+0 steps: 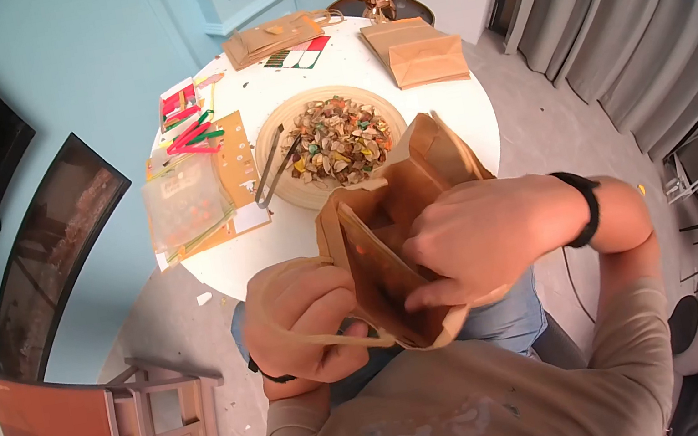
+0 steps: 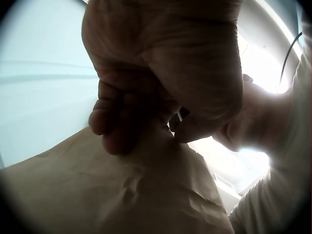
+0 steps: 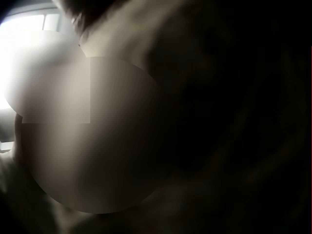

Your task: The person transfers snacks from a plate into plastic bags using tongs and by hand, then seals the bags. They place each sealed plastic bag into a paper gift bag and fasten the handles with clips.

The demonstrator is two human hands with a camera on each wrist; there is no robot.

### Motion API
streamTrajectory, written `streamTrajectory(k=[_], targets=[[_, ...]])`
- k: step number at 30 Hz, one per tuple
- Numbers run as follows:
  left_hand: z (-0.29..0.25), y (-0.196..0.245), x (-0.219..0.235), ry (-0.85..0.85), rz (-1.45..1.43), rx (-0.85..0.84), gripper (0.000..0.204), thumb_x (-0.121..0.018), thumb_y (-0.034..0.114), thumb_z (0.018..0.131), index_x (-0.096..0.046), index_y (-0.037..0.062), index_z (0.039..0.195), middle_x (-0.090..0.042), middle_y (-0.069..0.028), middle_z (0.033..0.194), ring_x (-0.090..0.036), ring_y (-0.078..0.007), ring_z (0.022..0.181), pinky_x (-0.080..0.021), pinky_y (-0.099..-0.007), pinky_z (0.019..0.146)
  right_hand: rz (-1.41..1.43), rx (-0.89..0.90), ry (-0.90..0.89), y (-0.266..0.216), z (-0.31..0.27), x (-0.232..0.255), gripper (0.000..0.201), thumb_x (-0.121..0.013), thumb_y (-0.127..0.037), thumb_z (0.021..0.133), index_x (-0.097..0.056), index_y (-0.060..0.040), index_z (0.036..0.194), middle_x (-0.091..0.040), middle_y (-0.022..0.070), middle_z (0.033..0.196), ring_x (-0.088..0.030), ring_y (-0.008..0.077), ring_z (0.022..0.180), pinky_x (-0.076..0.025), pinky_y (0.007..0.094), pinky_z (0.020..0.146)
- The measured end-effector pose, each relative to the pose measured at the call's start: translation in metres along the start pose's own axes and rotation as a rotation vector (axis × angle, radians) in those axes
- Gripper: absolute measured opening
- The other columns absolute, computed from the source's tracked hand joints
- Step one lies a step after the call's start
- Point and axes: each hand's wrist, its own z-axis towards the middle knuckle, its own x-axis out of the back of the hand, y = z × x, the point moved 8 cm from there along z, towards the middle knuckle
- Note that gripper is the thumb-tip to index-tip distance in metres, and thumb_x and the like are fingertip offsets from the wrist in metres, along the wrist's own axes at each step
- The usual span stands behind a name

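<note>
Near: paper bag (image 1: 435, 153), mouth open, at bench's near edge. Left hand (image 1: 301, 318) grips its side by the handle; right hand (image 1: 488, 222) reaches inside, its hold hidden, cannot tell. Bag work looks unfinished. Mid: tray (image 1: 394, 113) of dried bits (image 1: 336, 141), well covered; tongs (image 1: 267, 181) on its left rim. Bare bench (image 1: 229, 270) near left, strip at right edge; left side crowded by plastic packet (image 1: 181, 209). Far: flat bags left (image 1: 264, 41) and right (image 1: 426, 57), apparently unused.
</note>
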Motion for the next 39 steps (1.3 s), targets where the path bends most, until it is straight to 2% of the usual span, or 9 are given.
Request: streamTrajectory(k=[6,14,18,19,20,21,23,25,39], targets=[[0.003,0.007,-0.003,-0.113,-0.03,-0.045,0.025,-0.081,0.016,0.074,-0.068,0.0043,0.091,-0.071,-0.0123,0.094,-0.071,-0.0339,0.069,-0.058,-0.043,0.059,0.065,0.165,0.154,0.026,0.051,-0.04,0.038,-0.068,-0.028,0.101,-0.079,0.0064,0.09,-0.078,0.0264,0.086,-0.077,0.0456,0.08,-0.06,0.0514,0.071],[0.0,0.0,0.002,-0.07,0.05,-0.02,0.026,-0.082,0.016,0.074,-0.069,0.0054,0.093,-0.071,-0.0115,0.094,-0.071,-0.034,0.071,-0.057,-0.0437,0.059,0.34,0.142,0.509,0.006,-0.055,0.061,0.035,-0.072,-0.02,0.1,-0.07,0.0071,0.078,-0.064,0.021,0.065,-0.066,0.0306,0.056,-0.047,0.0448,0.056],[0.0,-0.004,0.002,-0.047,0.033,0.0,0.026,-0.082,0.016,0.074,-0.069,0.0059,0.094,-0.072,-0.0114,0.094,-0.071,-0.0339,0.072,-0.056,-0.0435,0.059,0.795,0.11,1.022,0.058,-0.15,0.096,0.015,-0.08,-0.011,0.092,-0.076,0.003,0.089,-0.078,0.0092,0.079,-0.07,0.0147,0.067,-0.055,0.0341,0.063],[0.001,-0.002,0.002,-0.046,0.032,-0.006,0.026,-0.082,0.016,0.074,-0.069,0.0059,0.094,-0.072,-0.0114,0.094,-0.071,-0.0339,0.072,-0.056,-0.0435,0.059,0.956,0.289,1.44,0.073,-0.182,0.091,0.026,-0.079,-0.011,0.092,-0.079,0.0035,0.113,-0.082,0.0099,0.096,-0.078,0.0178,0.081,-0.063,0.0308,0.079],[0.001,-0.002,0.003,-0.037,0.055,0.023,0.025,-0.081,0.015,0.073,-0.07,0.0059,0.094,-0.073,-0.0116,0.093,-0.071,-0.0346,0.072,-0.056,-0.0436,0.061,1.062,0.466,1.381,0.07,-0.191,0.103,0.04,-0.076,-0.015,0.097,-0.074,0.0042,0.133,-0.082,0.0145,0.11,-0.082,0.0207,0.098,-0.066,0.0332,0.094],[0.001,-0.003,0.004,-0.028,0.077,0.054,0.024,-0.08,0.014,0.073,-0.07,0.0058,0.093,-0.073,-0.0119,0.092,-0.071,-0.0353,0.072,-0.056,-0.0437,0.063,0.615,0.496,1.838,0.089,-0.232,0.099,0.038,-0.072,-0.02,0.104,-0.074,0.0033,0.134,-0.082,0.0137,0.117,-0.082,0.0218,0.105,-0.066,0.0357,0.098],[0.005,-0.004,0.007,-0.035,0.075,0.047,0.023,-0.079,0.015,0.073,-0.071,0.0055,0.093,-0.074,-0.0127,0.092,-0.071,-0.0356,0.073,-0.057,-0.0441,0.066,-0.471,0.591,1.615,0.089,-0.27,0.097,0.063,-0.076,-0.033,0.106,-0.063,0.0085,0.151,-0.07,0.0219,0.147,-0.068,0.0255,0.14,-0.056,0.0384,0.118],[0.007,-0.004,0.008,-0.045,0.067,0.037,0.022,-0.078,0.016,0.074,-0.071,0.0052,0.092,-0.075,-0.0136,0.091,-0.072,-0.0359,0.074,-0.057,-0.0445,0.069,0.981,0.538,1.676,0.213,-0.306,0.103,0.054,-0.075,-0.028,0.107,-0.065,0.007,0.147,-0.074,0.0191,0.141,-0.074,0.0245,0.129,-0.06,0.0391,0.112],[-0.023,-0.062,0.038,0.218,-0.054,0.277,0.05,-0.064,0.046,0.109,-0.07,0.0007,0.089,-0.077,-0.0173,0.09,-0.069,-0.0291,0.08,-0.053,-0.0385,0.076,1.291,-0.112,1.248,0.294,-0.095,0.019,0.02,-0.075,-0.022,0.101,-0.074,-0.0052,0.09,-0.064,-0.0029,0.077,-0.056,0.0065,0.057,-0.038,0.0267,0.045]])
